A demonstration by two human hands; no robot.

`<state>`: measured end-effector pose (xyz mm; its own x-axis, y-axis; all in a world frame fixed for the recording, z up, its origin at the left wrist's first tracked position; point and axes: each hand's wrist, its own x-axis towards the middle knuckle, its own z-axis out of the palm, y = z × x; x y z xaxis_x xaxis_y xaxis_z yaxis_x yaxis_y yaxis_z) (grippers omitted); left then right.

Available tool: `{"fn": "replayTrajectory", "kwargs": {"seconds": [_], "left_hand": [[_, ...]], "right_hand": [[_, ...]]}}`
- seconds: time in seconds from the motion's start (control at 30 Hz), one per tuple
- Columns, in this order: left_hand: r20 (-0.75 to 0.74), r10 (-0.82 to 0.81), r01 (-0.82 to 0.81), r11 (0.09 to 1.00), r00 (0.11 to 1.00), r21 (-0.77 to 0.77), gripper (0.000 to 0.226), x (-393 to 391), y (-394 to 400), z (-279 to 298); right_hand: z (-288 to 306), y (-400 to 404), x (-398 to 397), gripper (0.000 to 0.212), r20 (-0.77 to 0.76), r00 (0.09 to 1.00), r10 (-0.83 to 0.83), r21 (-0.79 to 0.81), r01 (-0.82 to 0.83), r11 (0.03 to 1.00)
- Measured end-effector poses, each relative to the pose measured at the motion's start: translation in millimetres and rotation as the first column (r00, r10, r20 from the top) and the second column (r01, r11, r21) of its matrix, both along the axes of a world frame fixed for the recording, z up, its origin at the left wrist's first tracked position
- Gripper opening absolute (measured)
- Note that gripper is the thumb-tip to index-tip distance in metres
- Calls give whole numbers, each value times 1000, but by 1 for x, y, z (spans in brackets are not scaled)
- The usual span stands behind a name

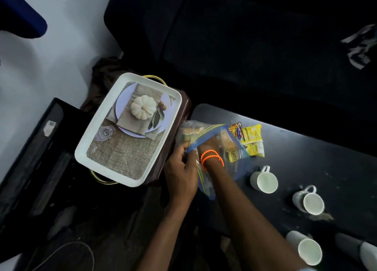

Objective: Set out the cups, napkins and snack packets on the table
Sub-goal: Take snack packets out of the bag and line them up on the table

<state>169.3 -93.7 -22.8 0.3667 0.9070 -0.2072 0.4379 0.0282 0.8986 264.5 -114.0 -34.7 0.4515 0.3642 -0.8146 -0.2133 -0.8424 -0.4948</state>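
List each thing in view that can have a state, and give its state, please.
Zip bag: open, snack packets still inside.
Left hand: grip shut on the bag's rim.
Right hand: reaching inside the bag; grip cannot be told.
Yellow snack packet: out, lying flat on the table.
Cups: four standing upright, empty; a fifth at the edge is cut off.
Tray: empty.
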Motion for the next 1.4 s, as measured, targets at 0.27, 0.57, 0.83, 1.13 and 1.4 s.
{"fn": "replayTrajectory", "kwargs": {"seconds": [0.27, 0.57, 0.83, 1.13, 1.4], "left_hand": [[-91, 175, -168, 982, 980, 80, 13, 7, 30, 3], [-58, 143, -142, 990, 988, 18, 14, 17, 28, 17], [223, 204, -111, 922, 953, -370, 21, 42, 7, 40], [393, -111, 406, 130, 913, -905, 29, 118, -89, 80], [324, -639, 715, 650, 697, -256, 45, 163, -161, 143]], "right_hand": [[86, -69, 33, 38, 523, 835, -171, 368, -40, 929], [-31, -106, 119, 39, 266, 833, -485, 209, 441, 873], [-9, -157, 109, 68, 391, 784, -482, 316, 377, 870], [62, -188, 55, 82, -599, 781, -177, 661, 607, 441], [112, -308, 97, 31, -484, 498, -719, 631, 768, 107]]}}
